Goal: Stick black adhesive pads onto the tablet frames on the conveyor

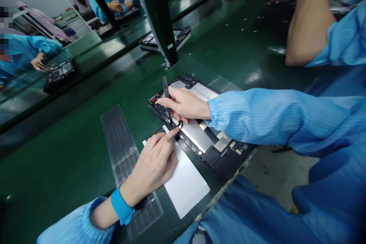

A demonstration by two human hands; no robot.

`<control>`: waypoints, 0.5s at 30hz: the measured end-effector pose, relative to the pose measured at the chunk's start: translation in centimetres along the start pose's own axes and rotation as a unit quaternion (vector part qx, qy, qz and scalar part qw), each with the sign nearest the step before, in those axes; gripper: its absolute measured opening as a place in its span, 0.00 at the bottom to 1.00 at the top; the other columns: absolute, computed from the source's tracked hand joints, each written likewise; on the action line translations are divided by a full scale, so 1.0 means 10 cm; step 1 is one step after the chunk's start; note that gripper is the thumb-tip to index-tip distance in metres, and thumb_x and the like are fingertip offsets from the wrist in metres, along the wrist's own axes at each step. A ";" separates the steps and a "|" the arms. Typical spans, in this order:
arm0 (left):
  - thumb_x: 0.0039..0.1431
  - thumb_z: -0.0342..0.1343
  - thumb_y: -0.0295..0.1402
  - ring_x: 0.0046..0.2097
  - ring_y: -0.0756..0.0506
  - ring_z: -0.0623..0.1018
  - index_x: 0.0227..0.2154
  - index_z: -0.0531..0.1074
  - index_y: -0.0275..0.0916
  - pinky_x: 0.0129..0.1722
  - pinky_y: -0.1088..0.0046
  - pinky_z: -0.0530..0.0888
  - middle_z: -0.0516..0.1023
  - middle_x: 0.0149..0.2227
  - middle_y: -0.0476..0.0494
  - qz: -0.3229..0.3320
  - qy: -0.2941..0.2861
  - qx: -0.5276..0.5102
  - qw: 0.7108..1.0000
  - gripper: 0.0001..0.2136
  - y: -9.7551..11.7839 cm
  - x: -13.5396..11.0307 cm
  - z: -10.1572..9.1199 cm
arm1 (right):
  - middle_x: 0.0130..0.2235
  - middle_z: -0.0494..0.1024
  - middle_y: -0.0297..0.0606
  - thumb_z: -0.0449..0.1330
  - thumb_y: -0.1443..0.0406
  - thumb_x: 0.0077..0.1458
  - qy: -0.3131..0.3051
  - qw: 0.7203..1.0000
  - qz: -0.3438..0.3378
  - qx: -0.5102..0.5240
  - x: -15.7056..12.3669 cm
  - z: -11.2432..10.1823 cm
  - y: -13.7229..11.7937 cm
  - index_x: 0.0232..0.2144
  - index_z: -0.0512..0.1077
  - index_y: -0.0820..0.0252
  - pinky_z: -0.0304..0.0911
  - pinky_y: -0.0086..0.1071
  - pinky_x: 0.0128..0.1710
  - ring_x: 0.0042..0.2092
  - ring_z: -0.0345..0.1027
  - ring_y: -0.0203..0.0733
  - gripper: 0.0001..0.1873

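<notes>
An opened tablet (197,134) lies face down on the green bench, showing its black frame and a silver metal plate. My right hand (184,103) is shut on black tweezers (166,92), whose tips point down at the tablet's near edge. A small dark loop (180,124), perhaps a cable, stands by those tips. My left hand (154,162) rests on a white sheet (187,183), its index finger reaching to the tablet's edge. It shows nothing held. A blue band circles my left wrist.
A ribbed grey mat (128,156) lies left of the white sheet. A dark upright post (157,15) rises beyond the tablet. Another opened tablet (164,40) lies farther along the green bench. A bare forearm (310,19) enters at top right. Blue-clad workers sit at the far left.
</notes>
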State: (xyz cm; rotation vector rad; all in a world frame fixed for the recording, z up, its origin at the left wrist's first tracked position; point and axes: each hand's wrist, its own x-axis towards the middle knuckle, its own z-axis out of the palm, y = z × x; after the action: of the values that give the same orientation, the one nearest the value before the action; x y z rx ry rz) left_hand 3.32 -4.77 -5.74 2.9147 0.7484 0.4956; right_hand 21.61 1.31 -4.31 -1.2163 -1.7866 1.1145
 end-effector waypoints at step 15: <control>0.54 0.47 0.21 0.46 0.39 0.68 0.31 0.56 0.38 0.40 0.58 0.72 0.66 0.52 0.32 -0.011 -0.001 0.002 1.000 0.07 0.09 -0.04 0.00 | 0.11 0.62 0.23 0.49 0.57 0.59 -0.001 0.992 0.053 0.118 0.05 -0.01 0.05 0.30 0.56 0.59 0.50 0.21 0.06 0.09 0.55 0.30 0.12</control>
State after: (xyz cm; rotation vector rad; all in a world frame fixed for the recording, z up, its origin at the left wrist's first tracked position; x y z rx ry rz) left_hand 3.41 -5.74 -5.68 2.9056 0.7816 0.4902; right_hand 21.65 1.90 -4.68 -1.1779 -1.5541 1.3461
